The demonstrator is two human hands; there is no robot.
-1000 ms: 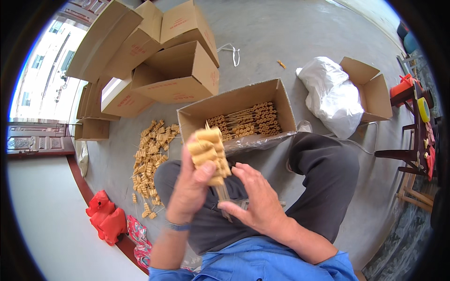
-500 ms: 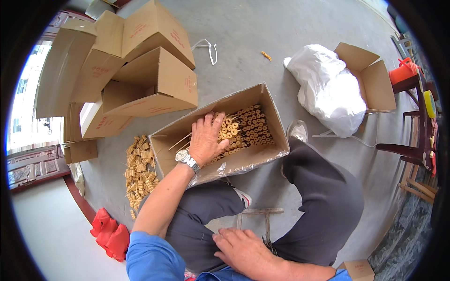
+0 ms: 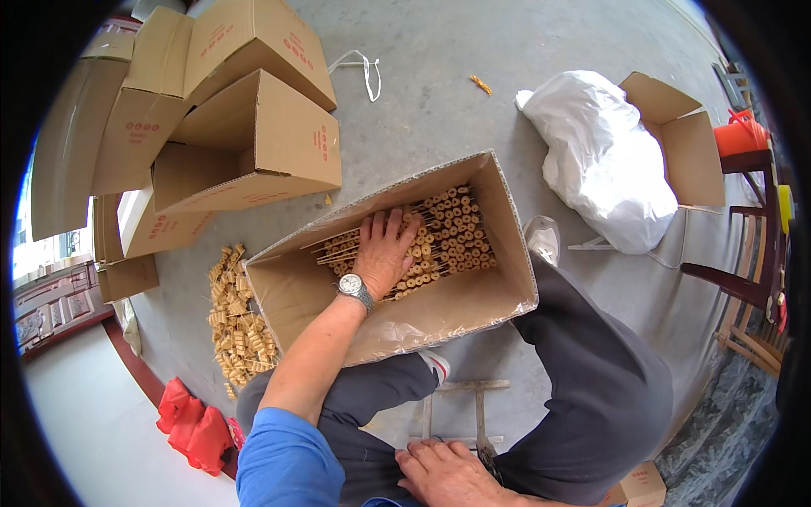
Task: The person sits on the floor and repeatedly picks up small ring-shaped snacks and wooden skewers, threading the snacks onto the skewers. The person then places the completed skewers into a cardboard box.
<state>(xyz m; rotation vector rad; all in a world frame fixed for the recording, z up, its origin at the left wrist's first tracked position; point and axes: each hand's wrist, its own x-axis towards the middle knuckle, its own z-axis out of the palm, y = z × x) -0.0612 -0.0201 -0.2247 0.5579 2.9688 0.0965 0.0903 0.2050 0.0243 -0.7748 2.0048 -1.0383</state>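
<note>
An open cardboard box (image 3: pixel 498 211) lies on the floor in front of my knees, with rows of tan skewers (image 3: pixel 456 232) threaded with small round pieces laid inside. My left hand (image 3: pixel 384 249) reaches into the box and presses flat, fingers spread, on the skewers; a wristwatch is on that wrist. My right hand (image 3: pixel 448 473) rests low by my lap, fingers loosely curled, next to a small wooden stool (image 3: pixel 473 406) between my legs. I cannot make out anything in it.
A heap of loose skewers (image 3: pixel 236 325) lies on the concrete left of the box. Several empty cartons (image 3: pixel 245 127) are stacked at upper left. A full white bag (image 3: pixel 600 160) and another open carton (image 3: pixel 688 139) sit at right, beside wooden chairs (image 3: pixel 752 279). Red bags (image 3: pixel 194 422) lie lower left.
A second ago both hands held a bundle of skewers up near my chest. My left hand has since carried it into the box and laid it down; my right hand dropped to my lap.
</note>
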